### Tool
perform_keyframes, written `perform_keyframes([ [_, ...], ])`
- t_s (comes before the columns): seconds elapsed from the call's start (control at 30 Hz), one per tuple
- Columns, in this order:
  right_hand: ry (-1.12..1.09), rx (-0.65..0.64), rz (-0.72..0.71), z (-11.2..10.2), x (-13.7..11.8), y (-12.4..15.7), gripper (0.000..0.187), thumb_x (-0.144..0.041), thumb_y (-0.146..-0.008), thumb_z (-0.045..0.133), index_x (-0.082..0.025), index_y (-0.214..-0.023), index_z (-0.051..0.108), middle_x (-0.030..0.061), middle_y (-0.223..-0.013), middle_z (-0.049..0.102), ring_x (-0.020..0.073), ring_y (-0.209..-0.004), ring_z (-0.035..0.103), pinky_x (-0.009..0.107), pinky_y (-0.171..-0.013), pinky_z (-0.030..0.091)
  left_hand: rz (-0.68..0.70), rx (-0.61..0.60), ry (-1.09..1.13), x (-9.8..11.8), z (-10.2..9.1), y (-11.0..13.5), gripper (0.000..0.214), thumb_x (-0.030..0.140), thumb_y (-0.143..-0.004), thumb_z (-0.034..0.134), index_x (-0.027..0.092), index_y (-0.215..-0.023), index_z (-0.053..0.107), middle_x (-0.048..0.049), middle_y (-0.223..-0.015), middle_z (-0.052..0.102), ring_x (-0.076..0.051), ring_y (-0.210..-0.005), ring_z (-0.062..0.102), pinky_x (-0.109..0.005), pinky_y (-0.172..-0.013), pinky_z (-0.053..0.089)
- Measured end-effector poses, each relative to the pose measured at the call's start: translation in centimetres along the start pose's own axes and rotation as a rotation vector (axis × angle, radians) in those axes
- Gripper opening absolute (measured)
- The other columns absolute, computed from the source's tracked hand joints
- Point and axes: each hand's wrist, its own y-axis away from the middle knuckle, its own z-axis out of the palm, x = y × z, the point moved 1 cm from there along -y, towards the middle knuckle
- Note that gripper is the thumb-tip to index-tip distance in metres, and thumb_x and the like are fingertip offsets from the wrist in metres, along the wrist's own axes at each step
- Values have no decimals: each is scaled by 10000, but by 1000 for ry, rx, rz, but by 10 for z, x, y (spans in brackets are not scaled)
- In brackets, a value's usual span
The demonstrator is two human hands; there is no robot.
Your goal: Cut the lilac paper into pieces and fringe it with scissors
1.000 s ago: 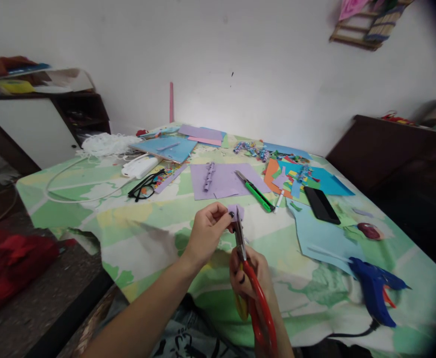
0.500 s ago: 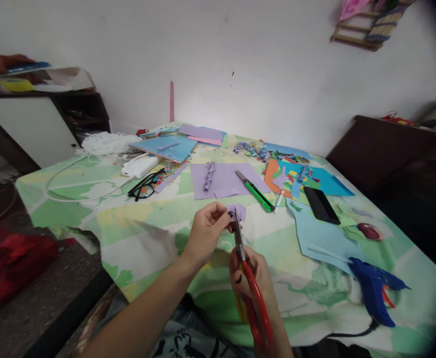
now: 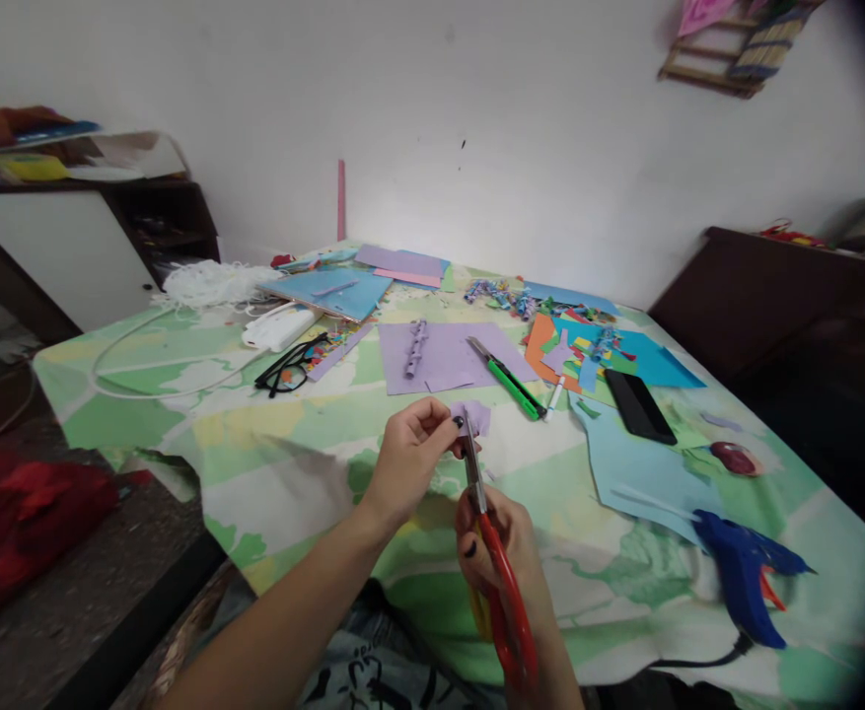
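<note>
Between thumb and fingers, my left hand [image 3: 418,446] pinches a small piece of purple paper [image 3: 479,418] above the table. My right hand [image 3: 504,532] grips scissors [image 3: 507,592] with red handles and some yellow on the inner side. Their blades point away from me and lie across the paper, close to my left fingertips. Just beyond my hands, a larger purple sheet [image 3: 447,360] carries a rolled purple paper tube [image 3: 415,349] and a green utility knife [image 3: 510,380].
To the right lie a black phone [image 3: 639,406], pale blue paper [image 3: 635,463], a blue glue gun [image 3: 743,572] and colored paper scraps [image 3: 550,350]. To the left are black glasses [image 3: 291,365], a white power strip [image 3: 280,327] and a tangle of white string [image 3: 217,284].
The scissor blades look closer together, and the red handle has swung slightly left. My left hand stays almost where it was, still pinching the paper.
</note>
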Motion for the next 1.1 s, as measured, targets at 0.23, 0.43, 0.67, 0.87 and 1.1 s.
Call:
perform_keyframes([
  [0.23, -24, 5, -11, 1, -2, 2, 482, -569, -636, 742, -193, -645, 440, -62, -570, 343, 76, -492, 259, 204, -417, 217, 10, -14, 10, 1, 0, 0, 158, 185, -770, 622, 166, -664, 506, 39, -618, 548, -111, -588, 610, -239, -610, 466],
  [0.43, 14, 13, -5, 2, -1, 2, 510, -599, -618, 742, -196, -646, 430, -60, -572, 363, 72, -478, 254, 201, -405, 223, 2, -18, -9, 0, 1, 0, 158, 184, -775, 616, 167, -668, 501, 36, -622, 551, -115, -598, 614, -244, -619, 468],
  [0.67, -49, -57, -43, -4, 11, -1, 537, -679, -645, 687, -205, -696, 440, -57, -606, 370, 74, -467, 267, 207, -398, 206, 5, -12, -2, -3, 1, 0, 167, 186, -764, 624, 163, -652, 503, 40, -615, 512, -91, -583, 521, -252, -621, 481],
  [0.87, -44, -62, -24, -6, 8, 1, 544, -672, -632, 707, -196, -707, 453, -60, -599, 370, 74, -477, 257, 211, -410, 187, 8, -13, -19, -3, 1, 0, 159, 184, -767, 620, 165, -660, 503, 39, -618, 516, -90, -585, 515, -259, -629, 483],
  [1.1, -50, -33, 8, -3, 4, 2, 493, -583, -617, 758, -194, -685, 464, -56, -599, 387, 74, -474, 282, 205, -404, 221, 0, -14, -19, -4, 1, 0, 170, 193, -774, 619, 166, -658, 497, 30, -628, 534, -101, -599, 545, -259, -627, 478],
])
